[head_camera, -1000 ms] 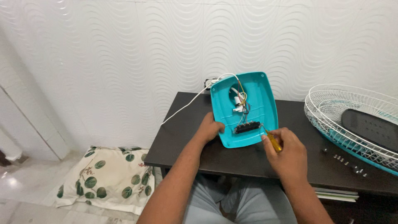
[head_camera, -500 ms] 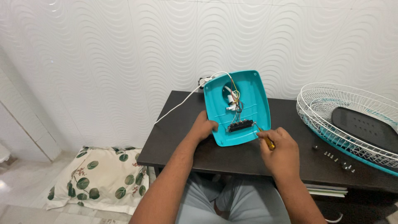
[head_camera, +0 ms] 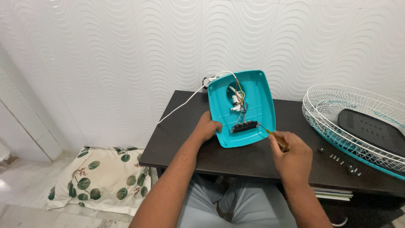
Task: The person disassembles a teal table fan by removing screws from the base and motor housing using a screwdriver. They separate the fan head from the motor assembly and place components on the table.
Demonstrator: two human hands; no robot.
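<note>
A dark brown table [head_camera: 249,158] is set against a white wall [head_camera: 126,55] covered in a raised wave pattern. To the left of the table, one pillow [head_camera: 101,181] with a green leaf print is seen lying on a pale tiled floor [head_camera: 25,211].

One turquoise plastic base [head_camera: 242,107] is propped up at the back of the table, its open hollow side turned toward the viewer. Inside it, one black switch block [head_camera: 244,126] and a small bundle of coloured wires [head_camera: 238,101] are seen. One white cord [head_camera: 185,103] is led away from its top left corner, across the table's left edge.

The lower left edge of the base is gripped by the left hand [head_camera: 206,128], the thumb hooked over the rim. One yellow-handled screwdriver [head_camera: 274,137] is clasped in the closed fingers of the right hand [head_camera: 291,158], its tip placed just beside the right end of the switch block.

At the right of the table, one white wire grille [head_camera: 350,122] is laid flat, with one black panel [head_camera: 371,131] resting in it. About seven small screws [head_camera: 344,162] are scattered in front of it.
</note>
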